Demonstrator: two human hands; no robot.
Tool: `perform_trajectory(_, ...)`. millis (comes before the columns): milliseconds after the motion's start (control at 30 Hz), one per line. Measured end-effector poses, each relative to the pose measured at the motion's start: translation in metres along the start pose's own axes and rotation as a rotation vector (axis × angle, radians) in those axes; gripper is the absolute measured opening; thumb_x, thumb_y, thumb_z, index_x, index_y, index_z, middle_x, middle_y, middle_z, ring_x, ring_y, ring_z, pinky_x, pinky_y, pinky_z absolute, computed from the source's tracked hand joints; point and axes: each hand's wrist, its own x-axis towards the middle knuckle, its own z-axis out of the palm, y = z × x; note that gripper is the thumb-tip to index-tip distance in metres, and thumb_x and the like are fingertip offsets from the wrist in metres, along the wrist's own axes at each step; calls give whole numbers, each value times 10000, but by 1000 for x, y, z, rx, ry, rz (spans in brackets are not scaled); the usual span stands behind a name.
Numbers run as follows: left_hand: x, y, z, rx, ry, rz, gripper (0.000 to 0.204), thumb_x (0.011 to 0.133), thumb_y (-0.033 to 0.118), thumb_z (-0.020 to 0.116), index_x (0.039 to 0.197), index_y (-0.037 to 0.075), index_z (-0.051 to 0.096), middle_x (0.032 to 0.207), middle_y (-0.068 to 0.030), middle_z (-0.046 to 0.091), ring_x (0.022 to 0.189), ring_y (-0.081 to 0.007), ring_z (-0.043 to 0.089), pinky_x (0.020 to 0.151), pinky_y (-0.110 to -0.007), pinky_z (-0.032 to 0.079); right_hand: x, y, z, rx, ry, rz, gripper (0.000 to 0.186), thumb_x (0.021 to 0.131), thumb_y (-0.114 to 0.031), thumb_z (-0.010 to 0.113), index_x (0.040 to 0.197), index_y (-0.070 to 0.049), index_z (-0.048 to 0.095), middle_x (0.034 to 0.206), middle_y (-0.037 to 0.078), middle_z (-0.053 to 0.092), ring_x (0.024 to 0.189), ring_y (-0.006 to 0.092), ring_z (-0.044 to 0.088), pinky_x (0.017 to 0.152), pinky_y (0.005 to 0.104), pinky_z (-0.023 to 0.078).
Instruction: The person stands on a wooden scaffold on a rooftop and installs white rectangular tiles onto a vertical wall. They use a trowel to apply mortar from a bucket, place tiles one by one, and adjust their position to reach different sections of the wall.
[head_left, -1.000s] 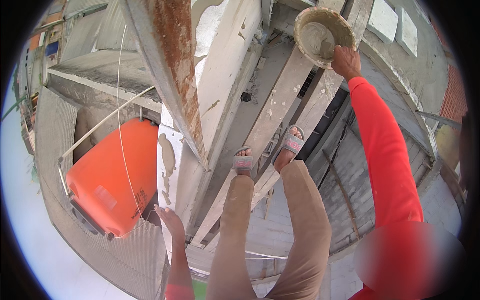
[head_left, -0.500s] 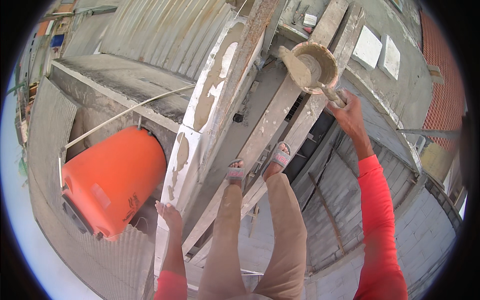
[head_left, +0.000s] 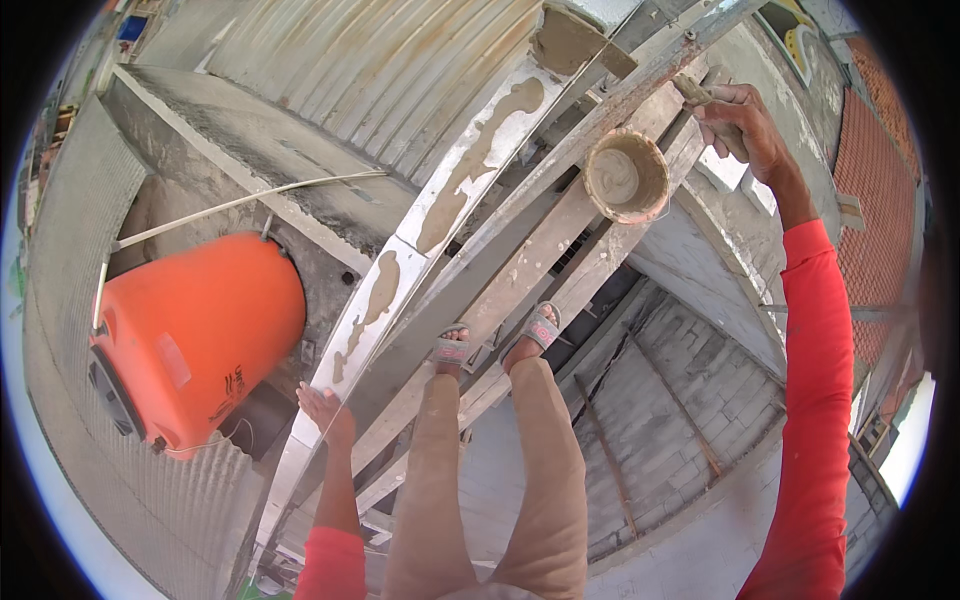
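Observation:
My right hand [head_left: 755, 135] is closed round the handle of a mortar-caked trowel [head_left: 692, 92], out beyond the bucket. A long beam partly hides the trowel's blade end. Below that hand, a bucket [head_left: 655, 192] of wet grey mortar sits on the planks. My left hand [head_left: 325, 410] lies with its fingers extended against the top of a narrow white block wall [head_left: 405, 247], holding nothing. Patches of mortar [head_left: 462, 190] cover parts of that wall top, and a thicker patch [head_left: 565, 42] shows at its far end.
My sandalled feet stand on two wooden planks [head_left: 540, 235] over a deep gap. The long beam [head_left: 640, 90] runs alongside the wall. Left of the wall lie an orange water tank [head_left: 215, 330], a thin pipe [head_left: 250, 203] and corrugated roofing [head_left: 370, 80]. A block wall [head_left: 690, 400] stands below right.
My right hand has lifted the trowel out of the bucket and moved up and away from me. My left hand has settled onto the wall top. The view has shifted.

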Motion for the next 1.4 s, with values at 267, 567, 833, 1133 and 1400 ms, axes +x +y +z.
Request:
perform_trajectory(267,-2,5,-4,-34,-17,16,693,1137,313,356,1640,-125,169,1712,-340,186,1627,-455,107,1341,-528,67,-2,20,-5,-115,-142,93,265,863,-305,681,871,-43,718,653,19,570,515,97,484,487,268,342)
perform_trajectory(567,-4,18,-13,-128,-9,-58,714,1124,334,359,1648,-115,173,1726,-342,159,1637,-437,93,1342,-512,46,-58,41,43,-397,1,68,218,882,-220,743,963,-19,724,734,67,638,656,165,599,617,317,462)
perform_trajectory(833,-5,14,-8,-99,12,-40,693,1120,302,367,1640,-122,193,1721,-330,195,1631,-441,120,1342,-510,60,-33,17,114,-1043,-115,-852,508,736,-70,792,1230,-58,675,1233,153,711,1130,396,684,973,475,553)
perform_trajectory(1133,-5,16,-6,-68,45,-39,674,1119,278,361,1636,-125,204,1723,-321,201,1634,-430,121,1345,-511,61,-8,43,210,-937,-275,-1214,518,744,-115,786,1251,-127,682,1153,29,631,1121,270,604,1049,484,489)
perform_trajectory(1400,-9,21,-11,-96,85,-4,658,1139,287,374,1601,-160,236,1678,-362,243,1608,-485,155,1332,-564,114,-7,52,238,-950,-233,-1314,391,855,-169,706,1246,-179,696,1103,-8,613,1107,213,604,1069,441,447)
